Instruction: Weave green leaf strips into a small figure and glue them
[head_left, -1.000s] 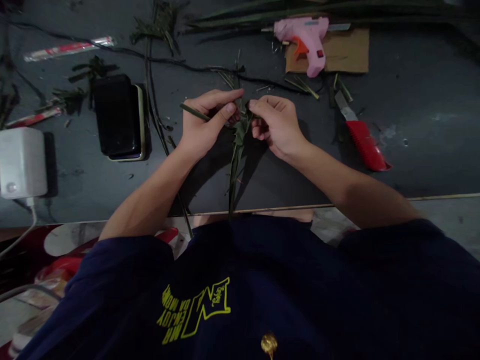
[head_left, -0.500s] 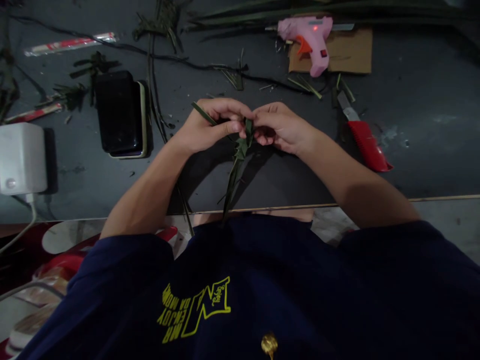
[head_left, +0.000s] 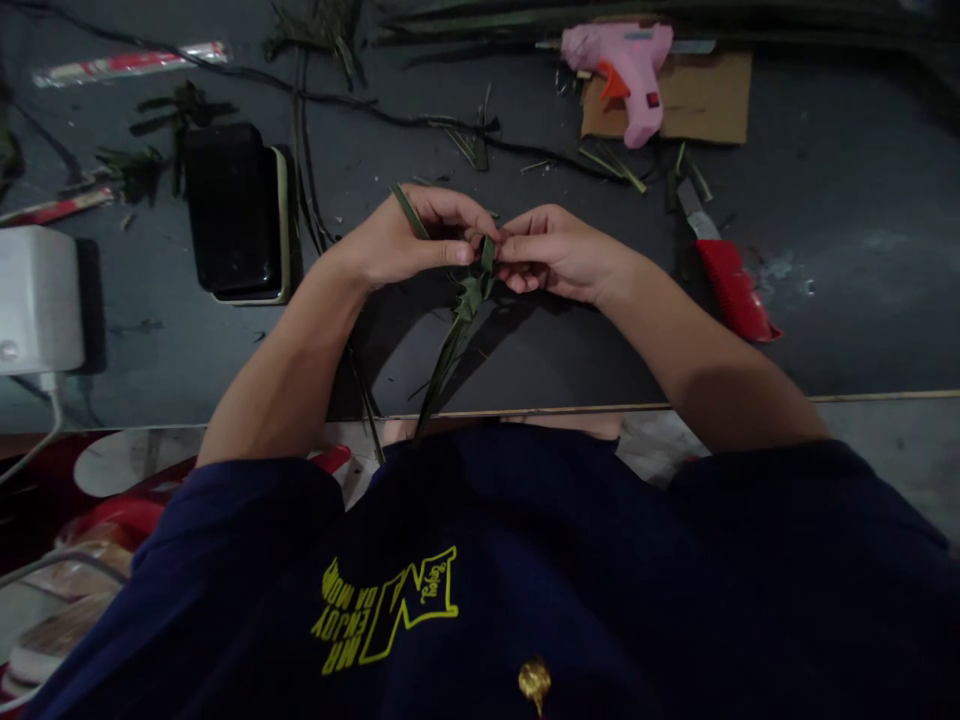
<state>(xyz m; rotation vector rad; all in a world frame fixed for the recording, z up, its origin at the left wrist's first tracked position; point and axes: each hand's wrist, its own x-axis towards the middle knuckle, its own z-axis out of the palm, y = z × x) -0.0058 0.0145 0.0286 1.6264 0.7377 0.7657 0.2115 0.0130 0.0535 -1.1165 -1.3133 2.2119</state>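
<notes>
Between my two hands is a folded green leaf strip, its knotted part just below my fingers and its long narrow ends trailing down toward the table's front edge. My left hand is closed on it, thumb against fingers, and one strip end sticks up across the back of that hand. From the other side my right hand pinches the top of the folded leaf, fingertips nearly meeting those of the left. Exactly how the strip runs between the fingertips is hidden.
A pink glue gun lies on a piece of cardboard at the back. Right of my hands is a red-handled knife. Stacked phones, a white charger, a black cable and leaf scraps lie around.
The knotted leaf and its trailing ends have swung slightly left. Both hands keep their grip with small finger shifts. The whole view has shifted a little.
</notes>
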